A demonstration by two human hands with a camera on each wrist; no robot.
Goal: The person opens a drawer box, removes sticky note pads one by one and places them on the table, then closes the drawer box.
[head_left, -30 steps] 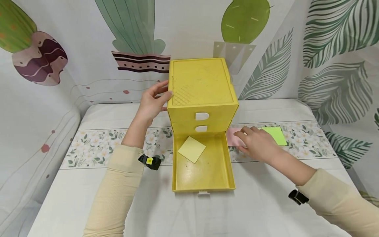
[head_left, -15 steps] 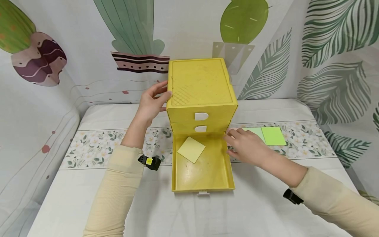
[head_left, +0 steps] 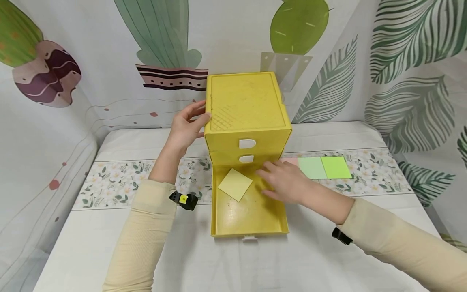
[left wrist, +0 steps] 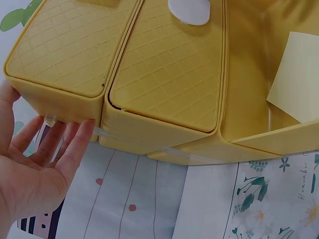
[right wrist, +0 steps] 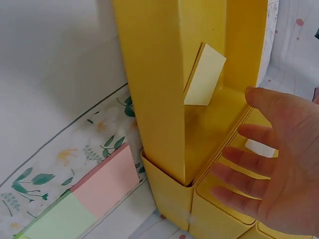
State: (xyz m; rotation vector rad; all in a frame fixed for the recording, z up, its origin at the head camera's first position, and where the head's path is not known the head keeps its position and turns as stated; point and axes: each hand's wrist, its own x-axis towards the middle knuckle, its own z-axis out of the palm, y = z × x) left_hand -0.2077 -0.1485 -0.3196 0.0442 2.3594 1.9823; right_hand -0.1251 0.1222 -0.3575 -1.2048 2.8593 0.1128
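Note:
A yellow drawer cabinet (head_left: pixel 248 101) stands upright against the back cloth, its bottom drawer (head_left: pixel 248 221) pulled out. Inside that drawer, towards the left, lies a pale yellow sticky note pad (head_left: pixel 235 185). My left hand (head_left: pixel 185 129) rests against the cabinet's left side near the top; in the left wrist view its fingertips touch the side wall. Over the drawer's right part hovers my right hand (head_left: pixel 286 181), fingers spread and relaxed, holding nothing. The right wrist view shows this hand (right wrist: pixel 291 159) apart from the yellow pad (right wrist: pixel 207 77).
Right of the cabinet, a pink pad (right wrist: pixel 107 179), a mint green pad (head_left: pixel 311 168) and a bright green pad (head_left: pixel 336 167) lie in a row on the flowered strip. White drawer handles (head_left: pixel 247 143) sit on the front. A patterned cloth (head_left: pixel 233 40) hangs behind.
My right hand has moved left, from over the pink and mint pads to over the open drawer, uncovering those pads. My left hand stays against the cabinet.

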